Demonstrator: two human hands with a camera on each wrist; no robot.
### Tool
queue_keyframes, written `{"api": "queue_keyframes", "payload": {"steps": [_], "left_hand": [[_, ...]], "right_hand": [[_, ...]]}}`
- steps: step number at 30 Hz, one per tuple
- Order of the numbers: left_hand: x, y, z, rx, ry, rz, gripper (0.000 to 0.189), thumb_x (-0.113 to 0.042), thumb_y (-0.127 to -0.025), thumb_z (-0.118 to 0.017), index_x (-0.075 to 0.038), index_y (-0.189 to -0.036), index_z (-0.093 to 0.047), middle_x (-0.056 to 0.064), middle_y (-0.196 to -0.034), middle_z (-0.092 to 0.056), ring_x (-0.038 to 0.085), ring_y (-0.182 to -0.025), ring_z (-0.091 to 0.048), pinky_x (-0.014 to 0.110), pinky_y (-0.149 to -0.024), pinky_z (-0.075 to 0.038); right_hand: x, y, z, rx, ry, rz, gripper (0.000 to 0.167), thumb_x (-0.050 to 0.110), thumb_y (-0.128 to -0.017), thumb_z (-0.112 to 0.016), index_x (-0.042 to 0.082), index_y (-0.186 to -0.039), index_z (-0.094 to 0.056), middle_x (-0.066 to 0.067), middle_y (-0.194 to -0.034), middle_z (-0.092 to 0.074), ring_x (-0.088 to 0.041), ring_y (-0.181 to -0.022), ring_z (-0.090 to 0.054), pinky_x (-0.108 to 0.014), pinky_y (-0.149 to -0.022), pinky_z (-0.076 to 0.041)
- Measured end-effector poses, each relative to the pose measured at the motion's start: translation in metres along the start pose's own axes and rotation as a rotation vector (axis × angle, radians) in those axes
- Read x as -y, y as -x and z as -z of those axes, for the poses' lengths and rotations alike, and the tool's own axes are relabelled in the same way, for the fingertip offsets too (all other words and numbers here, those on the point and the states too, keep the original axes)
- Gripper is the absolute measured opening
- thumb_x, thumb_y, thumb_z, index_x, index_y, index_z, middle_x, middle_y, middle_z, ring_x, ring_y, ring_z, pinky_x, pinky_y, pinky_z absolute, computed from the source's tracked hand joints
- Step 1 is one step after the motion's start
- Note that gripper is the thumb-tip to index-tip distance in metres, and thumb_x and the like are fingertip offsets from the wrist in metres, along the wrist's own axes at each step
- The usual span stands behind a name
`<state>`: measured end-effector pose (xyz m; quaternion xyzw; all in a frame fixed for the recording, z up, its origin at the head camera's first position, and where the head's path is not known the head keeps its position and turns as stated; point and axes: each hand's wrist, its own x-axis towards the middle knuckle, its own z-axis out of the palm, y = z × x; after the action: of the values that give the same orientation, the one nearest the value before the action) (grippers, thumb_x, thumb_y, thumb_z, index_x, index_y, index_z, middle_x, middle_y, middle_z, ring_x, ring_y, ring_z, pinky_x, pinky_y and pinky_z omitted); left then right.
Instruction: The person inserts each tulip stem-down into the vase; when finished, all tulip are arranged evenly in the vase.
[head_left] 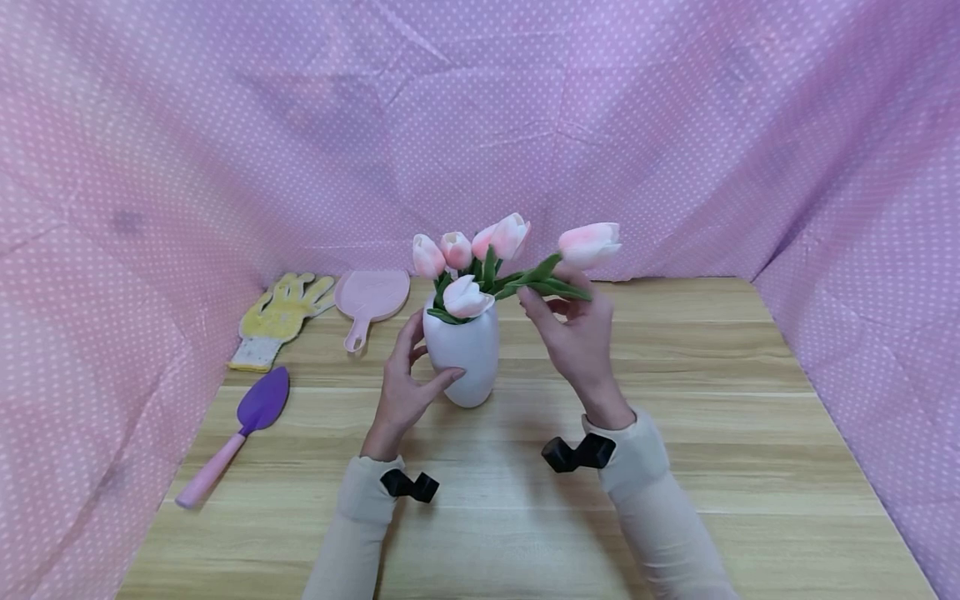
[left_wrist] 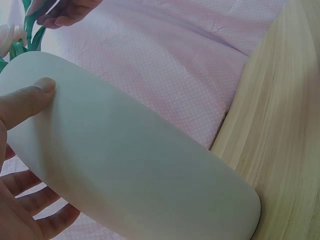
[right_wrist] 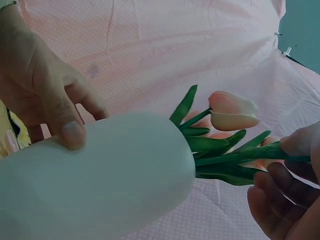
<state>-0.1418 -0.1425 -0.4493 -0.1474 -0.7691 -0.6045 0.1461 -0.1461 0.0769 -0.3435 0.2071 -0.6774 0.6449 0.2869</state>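
Note:
A white vase [head_left: 463,358] stands on the wooden table, holding several pink-and-white tulips [head_left: 468,297] with green leaves. My left hand [head_left: 405,390] grips the vase from its left side, thumb across the front and fingers round the back, as the left wrist view also shows. My right hand [head_left: 577,333] pinches the stem of one tulip [head_left: 588,245] between thumb and fingers. This tulip leans to the right, its bloom above the hand. In the right wrist view its green stem [right_wrist: 225,159] runs from the vase mouth to the fingertips; the lower end is hidden inside.
To the left lie a yellow-and-white glove [head_left: 279,315], a pink pan-shaped tray [head_left: 372,293] with a short handle, and a purple trowel [head_left: 262,402] with a pink handle. Pink dotted cloth [head_left: 480,125] hangs round the back and sides of the table [head_left: 720,467].

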Motion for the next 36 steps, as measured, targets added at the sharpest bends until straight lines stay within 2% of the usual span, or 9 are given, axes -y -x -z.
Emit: {"api": "queue_keyframes", "payload": {"steps": [4, 6, 15, 18, 23, 28, 33, 36], "left_hand": [[0.000, 0.000, 0.000, 0.003, -0.004, -0.007, 0.091, -0.002, -0.077, -0.084, -0.011, -0.153, -0.036, 0.011, -0.155, -0.046, 0.033, -0.139, -0.048, 0.056, -0.110, -0.046], [0.000, 0.000, 0.000, 0.005, -0.004, -0.010, 0.090, -0.002, -0.077, -0.084, -0.011, -0.153, -0.036, 0.012, -0.154, -0.046, 0.033, -0.140, -0.048, 0.056, -0.110, -0.046], [0.000, 0.000, 0.000, 0.002, -0.007, -0.012, 0.092, -0.001, -0.076, -0.084, -0.008, -0.153, -0.035, 0.011, -0.154, -0.046, 0.033, -0.139, -0.049, 0.057, -0.109, -0.046], [-0.001, 0.000, 0.001, 0.001, -0.008, -0.011, 0.092, 0.000, -0.076, -0.084, -0.006, -0.153, -0.034, 0.011, -0.155, -0.046, 0.033, -0.139, -0.049, 0.057, -0.109, -0.045], [-0.001, 0.000, 0.002, -0.006, -0.007, -0.019, 0.093, 0.002, -0.075, -0.084, -0.005, -0.153, -0.034, 0.012, -0.154, -0.046, 0.034, -0.138, -0.049, 0.057, -0.108, -0.046], [-0.001, 0.000, 0.002, 0.003, -0.014, -0.011, 0.093, 0.000, -0.076, -0.084, -0.007, -0.153, -0.034, 0.011, -0.154, -0.046, 0.033, -0.138, -0.049, 0.056, -0.108, -0.046], [-0.003, -0.001, 0.001, 0.009, -0.011, 0.007, 0.092, -0.003, -0.076, -0.085, -0.010, -0.153, -0.035, 0.010, -0.153, -0.047, 0.032, -0.139, -0.049, 0.055, -0.110, -0.045], [-0.003, -0.001, 0.001, 0.012, -0.013, 0.007, 0.092, -0.003, -0.076, -0.085, -0.007, -0.153, -0.035, 0.011, -0.154, -0.047, 0.033, -0.140, -0.048, 0.055, -0.110, -0.046]], "right_hand": [[-0.004, 0.002, -0.006, 0.047, 0.083, -0.011, 0.020, -0.004, -0.086, -0.072, -0.009, -0.105, -0.067, -0.016, -0.093, -0.074, 0.005, -0.077, -0.065, -0.016, -0.062, -0.055], [-0.006, 0.003, -0.008, 0.069, 0.114, -0.013, 0.021, -0.002, -0.086, -0.073, -0.008, -0.105, -0.068, -0.022, -0.092, -0.074, 0.004, -0.075, -0.065, -0.015, -0.060, -0.055], [-0.014, 0.006, -0.016, 0.136, 0.242, -0.043, 0.022, 0.006, -0.087, -0.076, -0.001, -0.107, -0.072, -0.017, -0.085, -0.074, -0.019, -0.068, -0.069, -0.019, -0.057, -0.054], [-0.014, 0.006, -0.018, 0.148, 0.262, -0.050, 0.020, 0.006, -0.087, -0.076, -0.002, -0.105, -0.073, -0.016, -0.082, -0.074, -0.023, -0.067, -0.068, -0.021, -0.057, -0.055], [-0.013, 0.004, -0.021, 0.156, 0.267, -0.048, 0.017, 0.008, -0.087, -0.075, 0.000, -0.102, -0.073, -0.015, -0.077, -0.072, -0.021, -0.064, -0.065, -0.025, -0.055, -0.053], [-0.015, 0.006, -0.019, 0.165, 0.295, -0.036, 0.017, 0.010, -0.086, -0.077, 0.001, -0.099, -0.073, -0.013, -0.074, -0.070, -0.018, -0.062, -0.064, -0.022, -0.055, -0.053], [-0.018, 0.012, -0.008, 0.161, 0.294, -0.021, 0.021, 0.009, -0.083, -0.080, 0.001, -0.100, -0.072, -0.012, -0.071, -0.068, -0.009, -0.061, -0.060, -0.021, -0.056, -0.054], [-0.020, 0.016, 0.004, 0.151, 0.282, -0.053, 0.020, 0.007, -0.083, -0.080, -0.001, -0.098, -0.070, -0.013, -0.073, -0.067, -0.003, -0.064, -0.058, -0.017, -0.057, -0.052]]}}
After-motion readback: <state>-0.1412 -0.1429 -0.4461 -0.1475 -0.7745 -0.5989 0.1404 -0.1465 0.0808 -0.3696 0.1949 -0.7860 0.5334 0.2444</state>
